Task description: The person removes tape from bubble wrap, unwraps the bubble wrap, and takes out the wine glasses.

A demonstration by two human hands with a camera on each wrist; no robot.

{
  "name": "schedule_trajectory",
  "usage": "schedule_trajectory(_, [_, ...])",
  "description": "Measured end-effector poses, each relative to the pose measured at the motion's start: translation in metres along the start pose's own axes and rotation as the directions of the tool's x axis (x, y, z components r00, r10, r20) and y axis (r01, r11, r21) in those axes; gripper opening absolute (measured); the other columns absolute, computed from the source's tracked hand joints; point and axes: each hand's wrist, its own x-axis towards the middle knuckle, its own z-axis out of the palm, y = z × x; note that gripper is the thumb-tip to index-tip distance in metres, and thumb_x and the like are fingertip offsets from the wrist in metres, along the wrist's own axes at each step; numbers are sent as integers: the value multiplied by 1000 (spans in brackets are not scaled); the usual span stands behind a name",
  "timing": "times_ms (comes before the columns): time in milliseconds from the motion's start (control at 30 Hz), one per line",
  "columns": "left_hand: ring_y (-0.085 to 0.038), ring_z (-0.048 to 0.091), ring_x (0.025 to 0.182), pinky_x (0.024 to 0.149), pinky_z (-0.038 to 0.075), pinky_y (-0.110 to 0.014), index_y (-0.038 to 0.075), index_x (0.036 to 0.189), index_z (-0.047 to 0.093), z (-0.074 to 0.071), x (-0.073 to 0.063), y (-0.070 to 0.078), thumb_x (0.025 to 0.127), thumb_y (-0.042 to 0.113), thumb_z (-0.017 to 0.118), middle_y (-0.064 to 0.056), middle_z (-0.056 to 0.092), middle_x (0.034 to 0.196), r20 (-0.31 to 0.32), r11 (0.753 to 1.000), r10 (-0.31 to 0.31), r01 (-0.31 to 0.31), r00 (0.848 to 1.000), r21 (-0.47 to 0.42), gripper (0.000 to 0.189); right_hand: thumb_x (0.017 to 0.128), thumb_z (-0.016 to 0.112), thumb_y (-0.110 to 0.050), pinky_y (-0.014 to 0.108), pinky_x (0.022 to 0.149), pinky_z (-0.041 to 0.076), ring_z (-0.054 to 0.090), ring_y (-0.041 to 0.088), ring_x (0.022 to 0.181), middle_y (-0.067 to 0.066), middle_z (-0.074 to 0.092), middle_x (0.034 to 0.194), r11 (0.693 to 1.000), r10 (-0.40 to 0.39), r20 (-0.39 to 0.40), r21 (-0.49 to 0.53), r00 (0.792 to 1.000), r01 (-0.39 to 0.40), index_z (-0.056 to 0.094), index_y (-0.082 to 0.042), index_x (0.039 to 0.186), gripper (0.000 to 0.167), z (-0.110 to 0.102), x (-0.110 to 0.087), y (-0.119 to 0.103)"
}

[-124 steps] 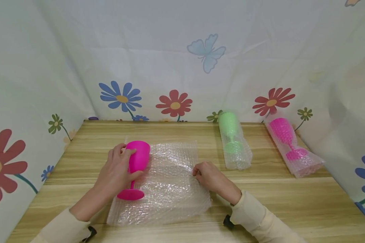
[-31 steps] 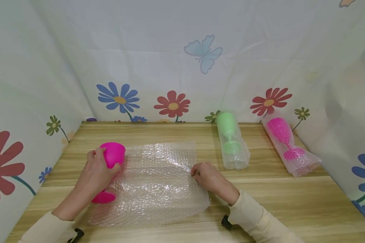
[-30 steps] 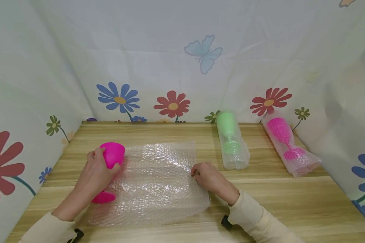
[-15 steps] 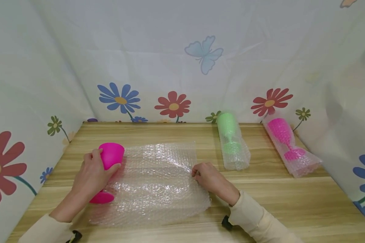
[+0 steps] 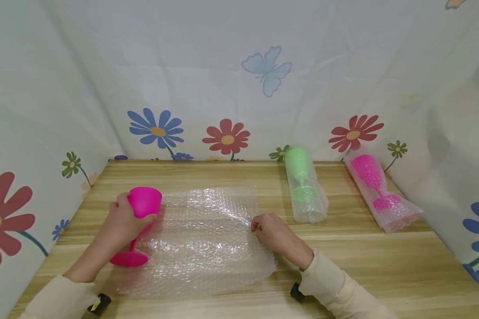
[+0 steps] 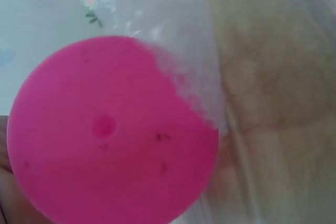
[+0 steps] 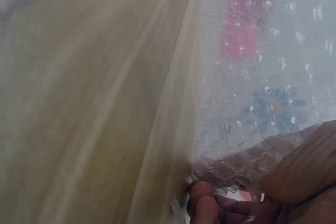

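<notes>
A bright pink goblet (image 5: 145,202) leans at the left end of a clear bubble wrap sheet (image 5: 207,248) on the table. My left hand (image 5: 121,226) grips its bowl, thumb on the near side; the other fingers are largely hidden behind it. In the left wrist view the round foot of the goblet (image 6: 110,135) fills much of the picture, and bubble wrap (image 6: 173,19) shows beyond its upper right edge. At the sheet's right edge my right hand (image 5: 273,230) pinches the bubble wrap. The right wrist view shows curled fingers (image 7: 205,205) at the wrap's edge (image 7: 247,166).
Behind and right of my right hand lie a green goblet (image 5: 299,164) and another pink goblet (image 5: 369,170), each inside bubble wrap. The wooden table (image 5: 343,274) meets a flower-printed cloth (image 5: 191,71) at the back and sides.
Over the last seconds my left hand has moved the pink goblet left, and the wrap reaches further left. Most recently its foot shifted slightly left. My right hand has stayed at the wrap's right edge.
</notes>
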Motion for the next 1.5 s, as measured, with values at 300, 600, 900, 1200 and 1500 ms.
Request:
schedule_trajectory(300, [-60,43,119,82,59,-57,-21,150,3,-15,9,-14,95,39,71,-44,33,135,156,990,-31,52,987,-132,106,91,69,9,31,62,54,61,16,74,8,73,88,999,-28,6,-37,1000,28,73,-4,88,14,2,2,1])
schedule_trajectory(600, [-58,45,120,78,61,-51,-13,155,-8,-30,4,-13,96,47,68,-44,31,141,196,970,-65,107,979,-217,114,92,68,9,31,60,53,59,15,69,8,71,85,1000,-7,20,-20,1000,8,73,-3,89,14,-1,2,0])
schedule_trajectory(900, [-60,40,123,81,61,-53,-10,156,-13,-41,-14,-2,96,45,69,-44,26,144,167,967,-72,110,983,-229,115,90,66,11,30,61,52,59,15,70,10,73,89,1000,-14,19,-24,1000,15,73,-4,88,17,0,3,2])
schedule_trajectory(1200, [-59,38,127,80,62,-49,-8,156,-14,-49,-28,10,97,41,70,-43,19,151,138,954,-16,56,990,-295,114,91,65,11,31,63,53,59,15,71,8,72,88,999,-5,29,-42,1000,6,73,-5,88,18,0,4,1])
schedule_trajectory(1500, [-57,40,127,77,62,-42,-3,158,-14,-56,-39,23,101,35,65,-41,20,152,86,931,31,3,996,-366,105,89,64,13,33,65,55,60,16,73,8,72,87,999,-18,29,-49,999,20,73,-4,87,20,0,4,-1])
